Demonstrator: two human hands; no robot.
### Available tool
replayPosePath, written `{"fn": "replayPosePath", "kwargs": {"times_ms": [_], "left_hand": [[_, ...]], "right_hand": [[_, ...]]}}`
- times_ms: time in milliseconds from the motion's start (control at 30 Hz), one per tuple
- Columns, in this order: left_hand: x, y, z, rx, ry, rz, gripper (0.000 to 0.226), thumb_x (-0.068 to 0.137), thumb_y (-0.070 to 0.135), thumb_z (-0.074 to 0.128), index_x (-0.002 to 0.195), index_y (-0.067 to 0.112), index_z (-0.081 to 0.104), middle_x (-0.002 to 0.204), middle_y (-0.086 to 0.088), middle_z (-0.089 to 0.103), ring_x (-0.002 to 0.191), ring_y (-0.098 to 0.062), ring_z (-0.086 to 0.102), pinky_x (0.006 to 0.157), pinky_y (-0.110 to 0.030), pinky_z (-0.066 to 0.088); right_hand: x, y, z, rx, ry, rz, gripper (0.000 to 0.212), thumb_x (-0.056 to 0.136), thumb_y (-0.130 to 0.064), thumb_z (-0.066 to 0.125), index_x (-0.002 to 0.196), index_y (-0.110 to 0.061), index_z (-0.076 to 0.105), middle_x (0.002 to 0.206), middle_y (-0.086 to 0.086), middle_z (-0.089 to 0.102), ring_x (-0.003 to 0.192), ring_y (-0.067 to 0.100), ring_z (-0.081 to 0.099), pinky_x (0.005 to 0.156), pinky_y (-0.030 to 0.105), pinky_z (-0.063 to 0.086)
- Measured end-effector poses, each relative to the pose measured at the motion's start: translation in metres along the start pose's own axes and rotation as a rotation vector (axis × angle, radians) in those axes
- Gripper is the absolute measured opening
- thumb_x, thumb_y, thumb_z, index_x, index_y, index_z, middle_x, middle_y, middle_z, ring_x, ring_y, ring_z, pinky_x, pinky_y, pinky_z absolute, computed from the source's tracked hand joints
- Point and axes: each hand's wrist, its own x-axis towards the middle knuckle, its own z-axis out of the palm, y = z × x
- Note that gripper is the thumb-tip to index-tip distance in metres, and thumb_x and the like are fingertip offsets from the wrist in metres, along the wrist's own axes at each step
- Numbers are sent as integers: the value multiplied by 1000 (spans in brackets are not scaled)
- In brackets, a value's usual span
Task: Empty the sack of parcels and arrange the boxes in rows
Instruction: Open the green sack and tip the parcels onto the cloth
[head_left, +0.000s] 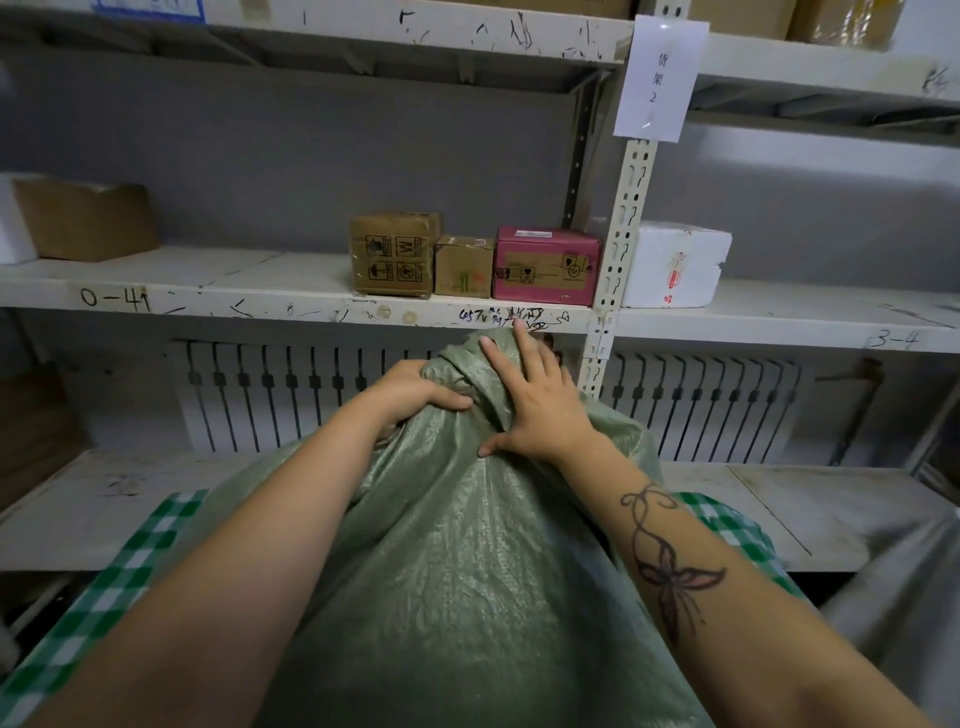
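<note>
A green woven sack (467, 545) bulges in front of me, filling the lower middle of the view. My left hand (415, 397) grips the bunched fabric near its top. My right hand (535, 400) lies flat on the sack's top with fingers spread. On the middle shelf (234, 291) stand three boxes in a row: a taped brown box (392, 254), a smaller brown box (462, 266) and a pink box (545, 265), side by side and touching. What the sack holds is hidden.
A brown carton (85, 218) sits at the shelf's left end. A white foam box (672, 265) stands on the neighbouring shelf, right of the perforated upright (623, 228). A white radiator (291, 395) lines the wall behind the low shelf (88, 499). More cartons (779, 15) sit on top.
</note>
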Motion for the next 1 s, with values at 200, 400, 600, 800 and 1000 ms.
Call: {"fn": "replayPosePath", "kwargs": {"times_ms": [200, 400, 600, 800, 1000], "left_hand": [[-6, 0, -2, 198, -145, -76, 62, 73, 17, 78, 129, 15, 50, 125, -11, 60, 103, -21, 60, 92, -34, 48], [-15, -2, 6, 1084, 400, 64, 102, 72, 70, 57, 144, 47, -13, 158, -11, 7, 141, -38, 18, 110, -64, 17], [-18, -35, 17, 675, 96, 58, 127, 60, 55, 79, 138, 54, -22, 158, -12, -5, 142, -38, 20, 113, -53, 25], [-7, 1, 17, 359, 270, 357, 116, 67, 9, 82, 147, 40, 5, 146, -15, 23, 138, -31, 28, 111, -41, 26], [7, -13, 22, 387, 286, 400, 88, 78, 8, 69, 145, 35, 19, 133, -13, 46, 126, -30, 42, 96, -30, 34]], "right_hand": [[7, -5, 11, 105, 2, 76, 68, 81, -38, 65, 142, -33, 35, 128, 4, 51, 115, 28, 53, 83, 38, 48], [9, -4, 18, 274, 90, 196, 42, 83, -23, 59, 125, -29, 54, 109, 7, 59, 103, 29, 58, 72, 33, 46], [10, -5, 13, 654, 169, 293, 37, 77, -16, 69, 113, -23, 64, 105, 6, 68, 99, 27, 62, 81, 36, 50], [29, -11, -18, 867, 371, 283, 37, 74, -3, 64, 107, -20, 68, 100, 2, 71, 95, 20, 63, 85, 37, 52], [25, -11, -3, 814, 325, 310, 39, 76, -9, 63, 112, -22, 66, 107, 4, 69, 101, 24, 62, 88, 41, 51]]}}
